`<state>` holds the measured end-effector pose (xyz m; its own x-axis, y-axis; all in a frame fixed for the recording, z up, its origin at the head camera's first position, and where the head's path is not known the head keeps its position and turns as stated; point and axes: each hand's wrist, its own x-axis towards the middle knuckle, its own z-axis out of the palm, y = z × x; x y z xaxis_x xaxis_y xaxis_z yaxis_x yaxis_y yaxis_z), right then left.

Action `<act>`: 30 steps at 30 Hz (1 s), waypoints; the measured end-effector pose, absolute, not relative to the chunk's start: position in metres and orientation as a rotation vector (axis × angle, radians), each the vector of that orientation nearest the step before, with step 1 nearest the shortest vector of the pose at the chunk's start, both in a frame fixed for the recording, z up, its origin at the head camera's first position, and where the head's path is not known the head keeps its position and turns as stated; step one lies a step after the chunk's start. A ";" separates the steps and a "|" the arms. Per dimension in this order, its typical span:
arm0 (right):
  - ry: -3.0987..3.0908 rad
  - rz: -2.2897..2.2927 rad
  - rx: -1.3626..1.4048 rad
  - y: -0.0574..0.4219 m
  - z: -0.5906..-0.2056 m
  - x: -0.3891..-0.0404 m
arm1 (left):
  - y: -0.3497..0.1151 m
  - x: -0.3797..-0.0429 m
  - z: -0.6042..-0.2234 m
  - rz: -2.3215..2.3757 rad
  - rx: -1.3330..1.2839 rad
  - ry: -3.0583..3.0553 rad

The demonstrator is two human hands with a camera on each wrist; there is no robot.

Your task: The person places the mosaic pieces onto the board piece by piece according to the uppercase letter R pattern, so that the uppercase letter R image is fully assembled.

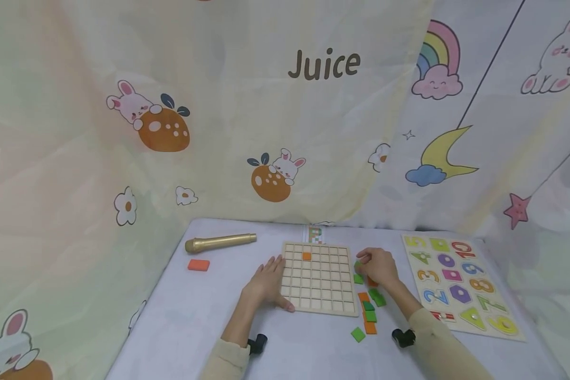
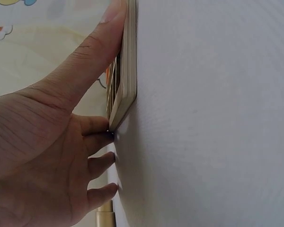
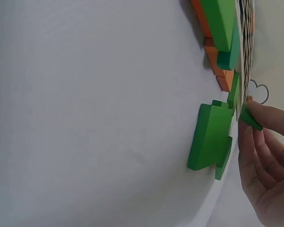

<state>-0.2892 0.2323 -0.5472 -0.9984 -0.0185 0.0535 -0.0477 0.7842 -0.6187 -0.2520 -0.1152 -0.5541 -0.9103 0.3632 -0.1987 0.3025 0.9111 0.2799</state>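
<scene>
Right of the board (image 1: 319, 292), right hand (image 1: 381, 266) pinches a green tile (image 3: 251, 119); left hand (image 1: 265, 282), fingers spread, should steady the board

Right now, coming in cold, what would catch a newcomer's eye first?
The pale grid board at centre, a lone orange tile near its far edge and the left hand against its left side. Just right of it, the right hand pinches a green tile near loose tiles. Farther right lies a colourful number board.
</scene>
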 end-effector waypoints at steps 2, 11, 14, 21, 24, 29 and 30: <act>-2.880 1.051 0.072 0.231 -0.546 -0.290 | -0.115 -0.251 -0.549 0.373 0.502 2.828; -2.773 1.245 0.209 0.223 -0.545 -0.296 | -0.115 -0.251 -0.549 0.361 0.496 2.845; -2.767 1.273 0.236 0.219 -0.547 -0.297 | -0.115 -0.252 -0.552 0.371 0.494 2.847; -2.768 1.314 0.196 0.206 -0.548 -0.305 | -0.116 -0.253 -0.553 0.375 0.493 2.841; -2.762 1.381 0.172 0.199 -0.548 -0.308 | -0.115 -0.252 -0.553 0.352 0.481 2.840; -2.739 1.461 0.145 0.191 -0.548 -0.311 | -0.115 -0.251 -0.550 0.365 0.481 2.828; -2.736 1.473 0.145 0.189 -0.548 -0.312 | -0.115 -0.251 -0.552 0.370 0.487 2.834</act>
